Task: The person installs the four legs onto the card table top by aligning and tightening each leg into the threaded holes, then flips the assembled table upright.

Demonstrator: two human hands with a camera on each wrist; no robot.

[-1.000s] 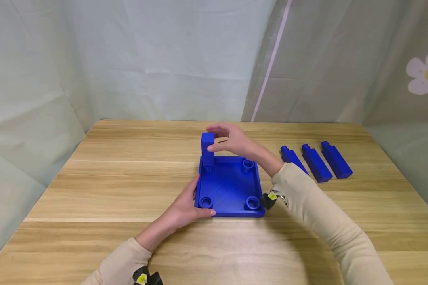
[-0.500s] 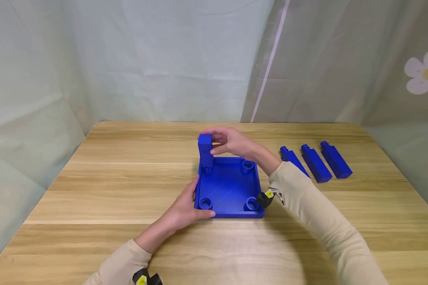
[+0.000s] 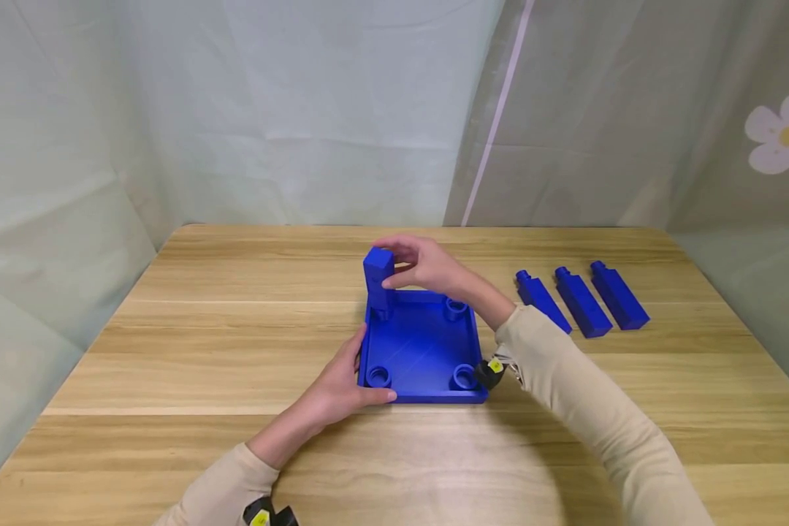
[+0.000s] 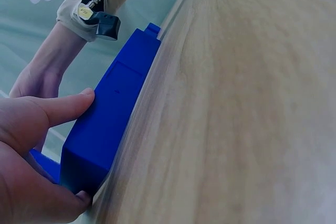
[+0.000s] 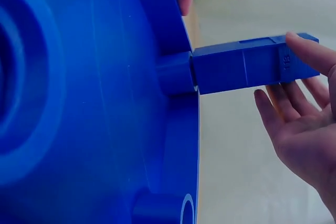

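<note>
- The left hand point(image 3: 342, 387) grips the near-left corner of the blue tray point(image 3: 424, 351), steadying it on the counter point(image 3: 171, 365).
- The right hand point(image 3: 427, 267) pinches the upright blue post point(image 3: 378, 281) standing in the far-left socket; seating looks underway, and pressing or twisting straight down seems next.
- Three empty sockets remain; three spare posts point(image 3: 581, 299) lie well apart to the right, and nothing blocks the way.
</note>
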